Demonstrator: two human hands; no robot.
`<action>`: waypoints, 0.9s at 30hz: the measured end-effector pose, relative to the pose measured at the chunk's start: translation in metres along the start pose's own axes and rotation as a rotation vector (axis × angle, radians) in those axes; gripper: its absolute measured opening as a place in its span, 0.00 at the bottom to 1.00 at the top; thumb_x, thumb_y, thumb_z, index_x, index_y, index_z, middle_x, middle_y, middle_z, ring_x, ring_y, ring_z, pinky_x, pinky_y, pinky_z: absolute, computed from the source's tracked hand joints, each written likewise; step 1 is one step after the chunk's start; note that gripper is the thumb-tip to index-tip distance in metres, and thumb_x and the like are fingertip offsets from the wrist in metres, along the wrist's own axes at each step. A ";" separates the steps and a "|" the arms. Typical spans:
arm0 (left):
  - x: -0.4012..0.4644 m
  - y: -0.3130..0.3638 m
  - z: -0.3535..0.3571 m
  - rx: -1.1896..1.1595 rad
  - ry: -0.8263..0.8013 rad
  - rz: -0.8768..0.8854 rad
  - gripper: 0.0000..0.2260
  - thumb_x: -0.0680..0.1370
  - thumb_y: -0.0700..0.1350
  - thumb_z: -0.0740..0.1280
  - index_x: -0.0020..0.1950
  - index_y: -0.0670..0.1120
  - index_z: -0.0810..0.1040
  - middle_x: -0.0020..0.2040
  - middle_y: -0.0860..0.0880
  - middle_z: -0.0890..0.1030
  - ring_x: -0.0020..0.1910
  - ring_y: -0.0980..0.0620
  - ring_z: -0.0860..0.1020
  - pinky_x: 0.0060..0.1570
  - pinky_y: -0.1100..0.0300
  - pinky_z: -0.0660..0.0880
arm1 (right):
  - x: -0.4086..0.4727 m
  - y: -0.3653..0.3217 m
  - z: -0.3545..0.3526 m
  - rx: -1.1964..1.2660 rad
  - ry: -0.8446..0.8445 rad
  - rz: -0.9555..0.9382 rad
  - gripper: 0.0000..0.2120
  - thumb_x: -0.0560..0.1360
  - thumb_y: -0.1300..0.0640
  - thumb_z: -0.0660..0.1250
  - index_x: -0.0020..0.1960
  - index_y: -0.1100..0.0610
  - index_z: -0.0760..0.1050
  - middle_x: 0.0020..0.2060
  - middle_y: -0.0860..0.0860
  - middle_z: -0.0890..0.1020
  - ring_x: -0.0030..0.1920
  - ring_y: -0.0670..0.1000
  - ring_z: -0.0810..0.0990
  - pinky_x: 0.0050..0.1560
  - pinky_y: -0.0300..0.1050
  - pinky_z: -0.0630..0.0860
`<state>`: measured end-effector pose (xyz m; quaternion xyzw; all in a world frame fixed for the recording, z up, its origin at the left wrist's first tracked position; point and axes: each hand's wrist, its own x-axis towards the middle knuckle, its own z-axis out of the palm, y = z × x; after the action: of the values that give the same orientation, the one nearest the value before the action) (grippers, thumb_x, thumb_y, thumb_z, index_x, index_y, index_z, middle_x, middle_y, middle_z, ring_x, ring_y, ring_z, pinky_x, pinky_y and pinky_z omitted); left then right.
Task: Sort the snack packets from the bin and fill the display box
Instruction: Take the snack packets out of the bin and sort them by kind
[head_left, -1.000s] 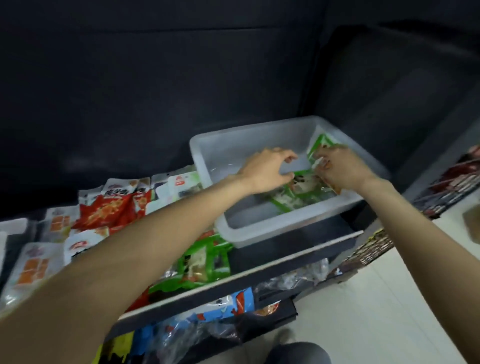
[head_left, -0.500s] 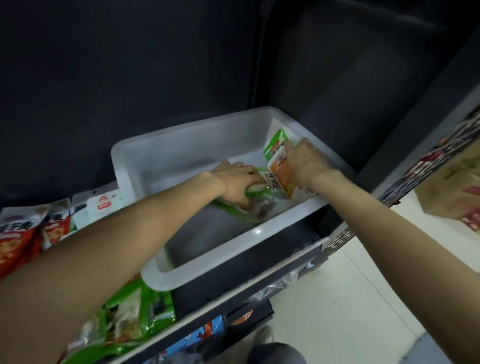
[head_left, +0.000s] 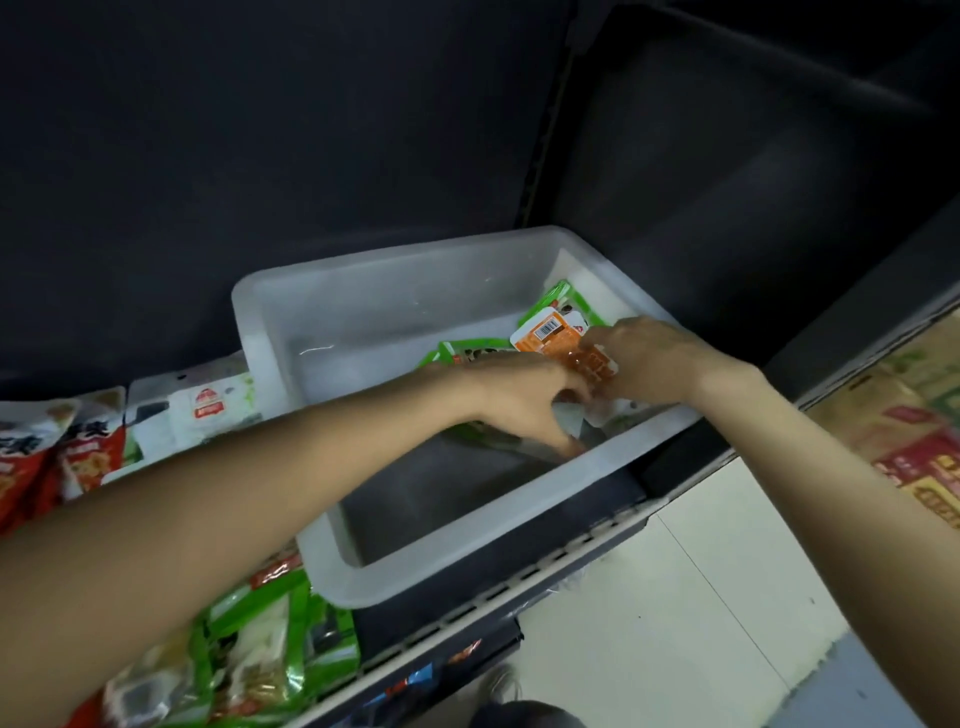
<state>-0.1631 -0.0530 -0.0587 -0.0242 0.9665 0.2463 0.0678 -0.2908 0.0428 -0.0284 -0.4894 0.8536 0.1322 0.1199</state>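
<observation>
Orange packet (head_left: 566, 343) pinched in R hand (head_left: 654, 358) grip; L hand (head_left: 524, 400) curled on green packets (head_left: 475, 353).

No legible text. Barcode on the orange packet (head_left: 558, 340) I'm holding, digits unreadable. Red packets (head_left: 78, 452) carry large characters, too blurred to read.

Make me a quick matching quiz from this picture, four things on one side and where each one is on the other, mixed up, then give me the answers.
Things:
1. orange packet
2. white bin
3. red packets
4. cardboard box

Places:
A. on the floor at far right
B. gripped by the right hand
C. on the shelf at far left
D. on the shelf, both hands inside it

Pairs: 1-B, 2-D, 3-C, 4-A
</observation>
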 end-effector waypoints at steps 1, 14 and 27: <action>0.003 0.004 -0.002 0.050 -0.007 0.001 0.23 0.71 0.54 0.71 0.65 0.54 0.74 0.52 0.55 0.77 0.48 0.53 0.74 0.40 0.62 0.72 | 0.002 -0.001 -0.001 -0.004 -0.007 0.021 0.32 0.69 0.51 0.72 0.71 0.49 0.64 0.62 0.55 0.73 0.61 0.55 0.74 0.53 0.44 0.74; -0.016 -0.053 -0.029 0.248 0.297 -0.376 0.17 0.77 0.43 0.64 0.65 0.49 0.71 0.58 0.46 0.79 0.52 0.45 0.78 0.43 0.56 0.73 | 0.032 -0.013 0.003 0.067 0.019 0.140 0.36 0.70 0.52 0.72 0.73 0.56 0.59 0.64 0.59 0.69 0.62 0.58 0.72 0.52 0.47 0.73; -0.024 -0.016 0.013 0.465 -0.079 0.022 0.35 0.72 0.64 0.65 0.75 0.55 0.58 0.72 0.49 0.63 0.70 0.47 0.59 0.68 0.46 0.58 | 0.038 -0.002 0.014 0.213 0.042 0.067 0.28 0.73 0.52 0.69 0.70 0.54 0.64 0.63 0.55 0.72 0.63 0.56 0.72 0.58 0.48 0.72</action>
<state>-0.1368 -0.0602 -0.0738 0.0121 0.9940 0.0187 0.1068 -0.3071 0.0162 -0.0545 -0.4477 0.8811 0.0342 0.1487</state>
